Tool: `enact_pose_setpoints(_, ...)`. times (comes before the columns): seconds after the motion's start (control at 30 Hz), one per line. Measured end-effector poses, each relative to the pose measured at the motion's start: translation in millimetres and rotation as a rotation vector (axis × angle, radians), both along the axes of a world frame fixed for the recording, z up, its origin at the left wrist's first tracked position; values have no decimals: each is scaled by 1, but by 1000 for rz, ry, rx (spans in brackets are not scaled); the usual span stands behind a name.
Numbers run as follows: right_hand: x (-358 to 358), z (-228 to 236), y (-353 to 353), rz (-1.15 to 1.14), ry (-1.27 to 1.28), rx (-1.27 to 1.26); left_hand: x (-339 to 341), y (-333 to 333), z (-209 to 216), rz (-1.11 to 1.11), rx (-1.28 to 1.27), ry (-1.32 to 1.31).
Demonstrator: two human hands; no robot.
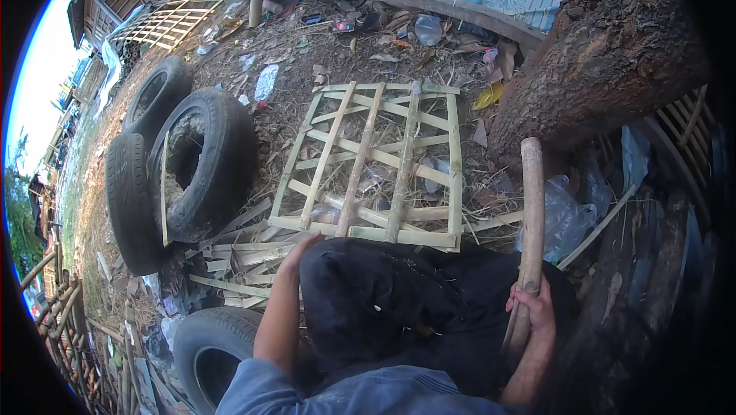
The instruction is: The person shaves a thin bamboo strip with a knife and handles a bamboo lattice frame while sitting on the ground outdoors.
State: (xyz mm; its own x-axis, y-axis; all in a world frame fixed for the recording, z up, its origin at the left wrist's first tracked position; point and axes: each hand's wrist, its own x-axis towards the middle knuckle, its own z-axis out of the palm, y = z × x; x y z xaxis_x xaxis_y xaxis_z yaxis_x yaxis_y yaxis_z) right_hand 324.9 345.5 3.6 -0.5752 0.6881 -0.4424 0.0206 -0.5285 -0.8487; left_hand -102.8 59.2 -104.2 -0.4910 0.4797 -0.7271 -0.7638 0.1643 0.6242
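In front of my bent legs lies a bamboo lattice panel point(354, 185), a square frame of pale green strips crossed by upright and slanting slats. My left hand point(300, 250) is at the panel's near left corner, beside my knee. Its fingers are mostly hidden, so its grip does not show. On the right, my right hand point(534, 306) is wrapped round the lower part of a thick wooden stick point(531, 208), which stands nearly upright beside my leg. Below that hand a narrow strip runs along the stick; what it is I cannot make out.
Old tyres point(205, 166) stand at the left, and another tyre point(218, 354) lies nearer me. Loose bamboo strips point(238, 261) are piled left of my knee. A thick tree trunk point(606, 62) rises at the right, near a clear plastic bag point(563, 215). Litter covers the ground.
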Motion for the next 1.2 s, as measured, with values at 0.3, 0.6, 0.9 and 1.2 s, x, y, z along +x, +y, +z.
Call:
enact_pose_setpoints(0.3, -1, -3, 4, -3, -7, -41, -29, 45, 68, 80, 110, 102)
enact_pose_setpoints(0.6, -3, -5, 7, -5, -2, -61, -170, 109, 92, -37, 131, 271)
enact_pose_setpoints(0.9, -4, -2, 0, -61, -60, -95, -225, 133, 36, 80, 308, 510)
enact_pose_setpoints(1.2, -15, 4, 1, -46, -76, -51, -205, 61, 58, -661, -1180, 1181)
